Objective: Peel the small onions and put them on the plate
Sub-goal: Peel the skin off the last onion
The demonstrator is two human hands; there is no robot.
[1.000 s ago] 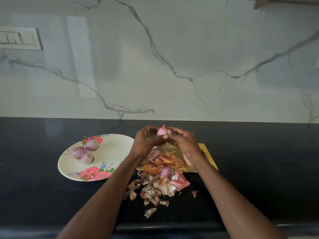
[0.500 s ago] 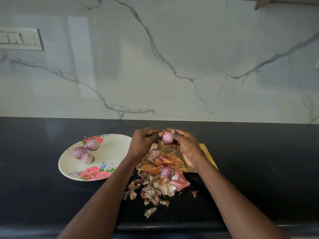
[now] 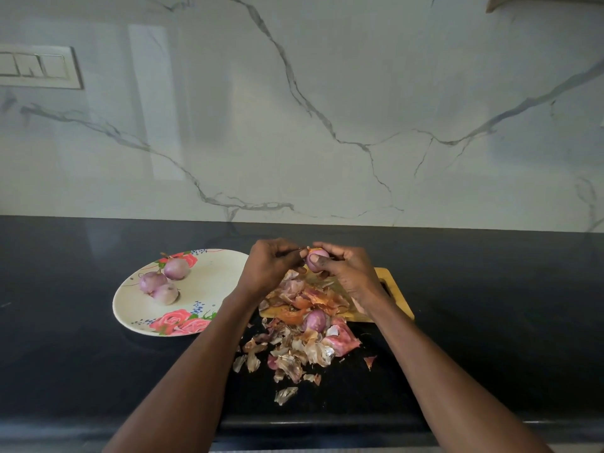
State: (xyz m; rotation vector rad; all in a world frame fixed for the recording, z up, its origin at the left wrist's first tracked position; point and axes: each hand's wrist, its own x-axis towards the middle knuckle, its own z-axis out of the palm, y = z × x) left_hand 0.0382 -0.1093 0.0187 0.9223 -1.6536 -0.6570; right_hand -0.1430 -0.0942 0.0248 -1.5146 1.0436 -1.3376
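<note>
My right hand (image 3: 348,273) grips a small pink onion (image 3: 317,258) above the wooden board (image 3: 397,300). My left hand (image 3: 271,266) is at the onion's left side, its fingertips pinching a thin strip of skin at the onion's top. Three peeled onions (image 3: 161,280) lie on the left part of the floral plate (image 3: 202,289). Another onion (image 3: 315,320) with its skin on rests among the peels at the board's front edge.
A heap of dry onion peels (image 3: 294,348) covers the board's left part and spills onto the black counter (image 3: 490,322) toward me. The marble wall (image 3: 327,109) rises behind, with a switch panel (image 3: 39,67) at the far left.
The onion went from raised at my fingertips down into my right hand's grip. My left hand shifted from holding it to pinching skin at its top.
</note>
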